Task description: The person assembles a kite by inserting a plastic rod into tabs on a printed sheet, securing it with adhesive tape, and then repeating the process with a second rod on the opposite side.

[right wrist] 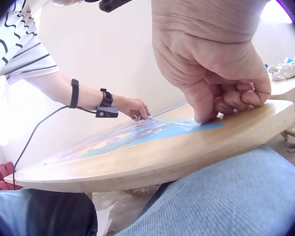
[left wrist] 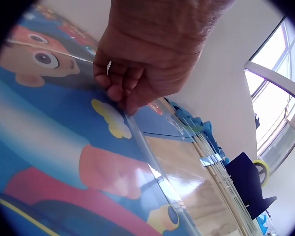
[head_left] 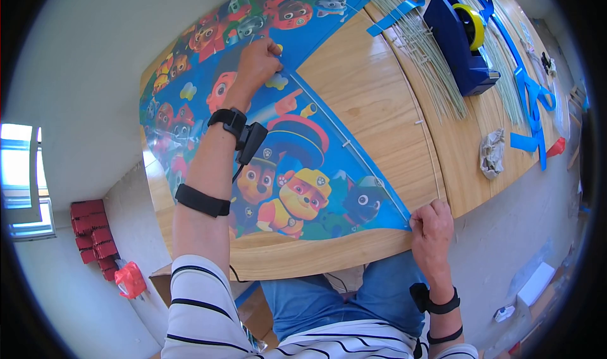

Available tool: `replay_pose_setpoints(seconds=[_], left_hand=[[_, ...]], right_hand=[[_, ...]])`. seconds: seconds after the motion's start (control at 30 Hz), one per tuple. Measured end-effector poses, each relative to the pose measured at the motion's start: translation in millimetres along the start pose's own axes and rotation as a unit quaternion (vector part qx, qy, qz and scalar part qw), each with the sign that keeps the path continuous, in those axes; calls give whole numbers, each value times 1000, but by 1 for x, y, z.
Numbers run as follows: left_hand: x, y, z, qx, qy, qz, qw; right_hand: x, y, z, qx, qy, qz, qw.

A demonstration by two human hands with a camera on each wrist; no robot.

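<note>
A blue sheet printed with cartoon dogs (head_left: pixel 297 147) lies spread over the wooden table, its slanted edge facing right. Along that edge runs a thin pale rod (head_left: pixel 346 142). My left hand (head_left: pixel 258 65) pinches the upper part of the edge between thumb and fingertips. In the left wrist view, a thin pale strand (left wrist: pixel 49 48) runs across the sheet toward the left hand, and a small white tip shows among the curled fingers. At the lower right corner, my right hand (head_left: pixel 433 229) pinches the sheet and the rod's end, fingers curled close over the tabletop.
Right of the sheet, a blue tape dispenser (head_left: pixel 460 46) with a yellow roll stands by bundled thin sticks (head_left: pixel 422 68). Blue ribbons (head_left: pixel 534 109) and a crumpled white wad (head_left: pixel 492 153) lie farther right. The wooden table (head_left: pixel 379 106) has a seam and a curved front edge.
</note>
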State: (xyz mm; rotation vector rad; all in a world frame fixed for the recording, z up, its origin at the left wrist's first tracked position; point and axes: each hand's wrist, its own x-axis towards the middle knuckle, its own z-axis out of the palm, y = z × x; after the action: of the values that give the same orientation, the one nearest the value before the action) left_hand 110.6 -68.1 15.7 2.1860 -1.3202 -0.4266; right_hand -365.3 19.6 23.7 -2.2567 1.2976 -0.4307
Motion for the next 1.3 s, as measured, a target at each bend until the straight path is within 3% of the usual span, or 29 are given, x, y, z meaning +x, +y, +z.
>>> replay_pose_setpoints(seconds=[1.13,1.3], left_hand=[[-14,2,4,111,72,39,990],[-13,-7,5,48,66,-5,997]], right_hand=[[-1,-1,0,-1,0,-2,1000],[-1,-2,-1,-4,1,-3,1000]])
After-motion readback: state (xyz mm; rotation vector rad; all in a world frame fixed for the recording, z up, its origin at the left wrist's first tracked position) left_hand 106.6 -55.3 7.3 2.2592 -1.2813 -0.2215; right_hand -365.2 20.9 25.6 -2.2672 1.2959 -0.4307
